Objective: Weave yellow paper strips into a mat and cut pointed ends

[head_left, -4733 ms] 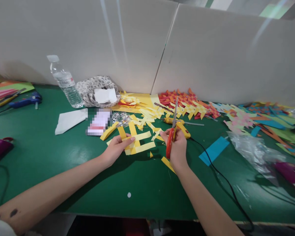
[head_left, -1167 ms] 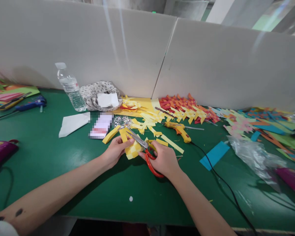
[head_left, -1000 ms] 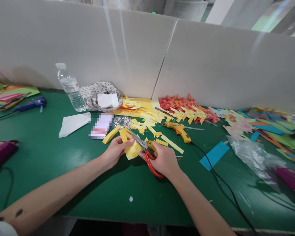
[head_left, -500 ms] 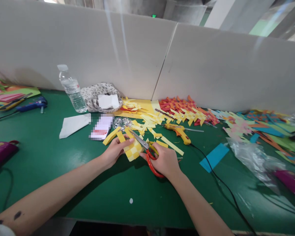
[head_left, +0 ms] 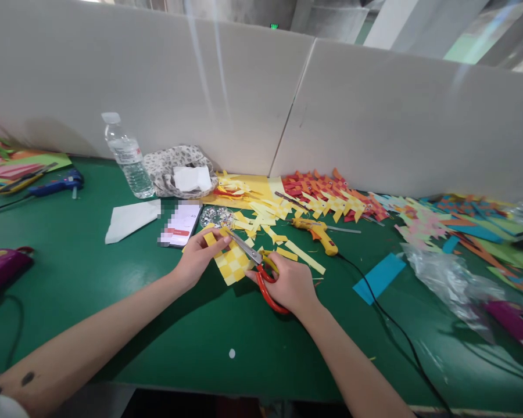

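My left hand is closed on a piece of woven yellow paper, checked in light and dark yellow, with loose strip ends at its far side. My right hand grips scissors with red handles; a yellow part shows near the pivot. Their blades point to the upper left and lie over the far edge of the woven paper. I cannot tell whether paper is between the blades. Loose yellow paper strips lie just beyond my hands.
A yellow glue gun trails a black cord to the right front. Behind are a phone, a water bottle and woven red-orange pieces. A blue paper strip and plastic bag lie to the right.
My left hand has shifted up along the woven paper, towards its strip ends. More of the checked surface shows now. The scissors have moved slightly left with my right hand.
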Motion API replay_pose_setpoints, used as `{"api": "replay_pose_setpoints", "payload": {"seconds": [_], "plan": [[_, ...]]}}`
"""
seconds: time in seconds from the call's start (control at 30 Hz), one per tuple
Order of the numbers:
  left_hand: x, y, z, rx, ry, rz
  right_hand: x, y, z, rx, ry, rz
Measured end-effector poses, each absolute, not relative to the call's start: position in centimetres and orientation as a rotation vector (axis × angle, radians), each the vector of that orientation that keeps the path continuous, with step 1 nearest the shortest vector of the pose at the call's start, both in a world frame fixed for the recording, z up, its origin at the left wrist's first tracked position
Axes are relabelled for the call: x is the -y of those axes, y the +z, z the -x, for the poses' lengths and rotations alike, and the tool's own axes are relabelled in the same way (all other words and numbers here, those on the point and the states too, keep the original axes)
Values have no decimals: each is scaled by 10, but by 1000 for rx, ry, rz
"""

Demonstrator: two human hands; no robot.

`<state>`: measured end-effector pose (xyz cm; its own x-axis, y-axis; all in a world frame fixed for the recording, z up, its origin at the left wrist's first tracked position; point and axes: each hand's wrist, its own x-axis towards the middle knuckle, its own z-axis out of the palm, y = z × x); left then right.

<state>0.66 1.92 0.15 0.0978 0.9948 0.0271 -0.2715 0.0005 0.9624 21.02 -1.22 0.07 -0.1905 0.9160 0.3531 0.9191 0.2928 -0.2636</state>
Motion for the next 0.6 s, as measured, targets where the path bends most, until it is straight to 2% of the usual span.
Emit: {"api": "replay_pose_setpoints", "payload": {"seconds": [0.6], "plan": [[-15,0,-8,-898,1208,-1039,14,4,-210,2185,3,1608]]}}
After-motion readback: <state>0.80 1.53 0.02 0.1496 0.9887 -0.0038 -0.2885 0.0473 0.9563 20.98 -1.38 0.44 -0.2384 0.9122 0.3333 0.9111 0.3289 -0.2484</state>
